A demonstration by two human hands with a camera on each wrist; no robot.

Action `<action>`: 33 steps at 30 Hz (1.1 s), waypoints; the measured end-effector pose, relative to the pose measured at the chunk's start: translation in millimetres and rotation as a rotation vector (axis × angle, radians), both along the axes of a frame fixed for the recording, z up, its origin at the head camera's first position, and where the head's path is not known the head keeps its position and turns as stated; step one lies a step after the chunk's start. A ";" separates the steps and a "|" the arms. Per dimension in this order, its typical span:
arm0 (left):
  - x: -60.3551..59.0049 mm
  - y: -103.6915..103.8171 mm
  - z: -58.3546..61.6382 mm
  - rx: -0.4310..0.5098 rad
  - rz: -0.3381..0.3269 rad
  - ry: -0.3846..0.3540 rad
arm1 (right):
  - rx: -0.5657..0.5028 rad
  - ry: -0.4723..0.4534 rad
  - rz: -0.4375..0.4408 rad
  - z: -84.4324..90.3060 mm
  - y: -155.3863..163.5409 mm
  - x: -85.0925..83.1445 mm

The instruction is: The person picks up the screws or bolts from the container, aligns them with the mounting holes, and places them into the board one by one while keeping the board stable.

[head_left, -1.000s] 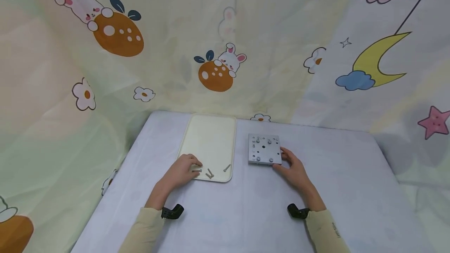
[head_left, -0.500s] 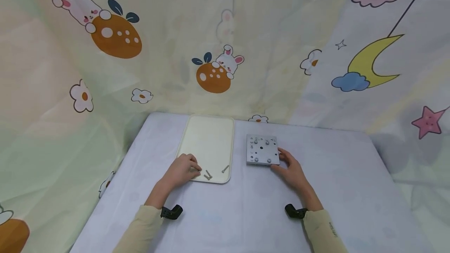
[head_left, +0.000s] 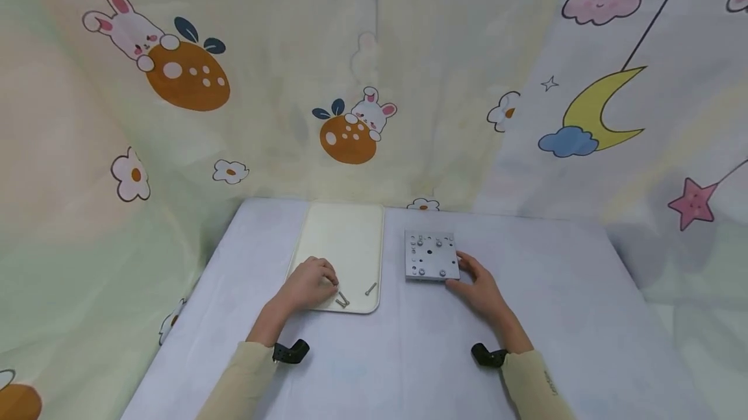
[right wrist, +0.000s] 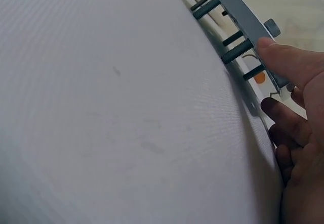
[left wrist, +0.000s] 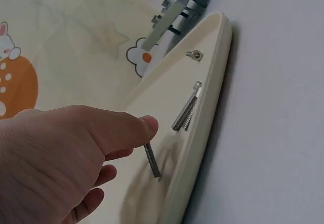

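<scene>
Screw point(left wrist: 152, 161) pinched in left hand point(head_left: 306, 284), right hand point(head_left: 474, 287) gripping metal plate point(head_left: 430, 256)

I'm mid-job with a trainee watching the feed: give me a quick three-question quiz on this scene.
1. True or false: the left hand pinches a screw above the tray.
2. What does the right hand grip?
A. the tray
B. the metal plate
C. nothing
3. How many loose screws lie on the tray, apart from the pinched one?

Key: 1 true; 2 B; 3 three.
</scene>
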State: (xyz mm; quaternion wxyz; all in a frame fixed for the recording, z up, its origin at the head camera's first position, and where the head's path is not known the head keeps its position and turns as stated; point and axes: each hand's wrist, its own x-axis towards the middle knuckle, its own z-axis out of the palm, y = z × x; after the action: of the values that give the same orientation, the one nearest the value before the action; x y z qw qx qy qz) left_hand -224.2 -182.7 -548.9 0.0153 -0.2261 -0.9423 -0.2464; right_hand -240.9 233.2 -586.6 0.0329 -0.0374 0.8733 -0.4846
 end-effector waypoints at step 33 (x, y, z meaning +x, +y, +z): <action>-97.6 121.9 25.9 0.502 0.026 -0.191 | -0.060 0.022 -0.013 -2.1 -1.4 5.7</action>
State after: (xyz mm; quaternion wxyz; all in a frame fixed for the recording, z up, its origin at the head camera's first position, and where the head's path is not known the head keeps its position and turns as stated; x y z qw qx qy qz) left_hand -321.8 -60.8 -523.0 -0.0149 -0.1787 -0.8518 -0.4922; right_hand -235.2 231.8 -588.7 0.0192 -0.0380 0.8590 -0.5103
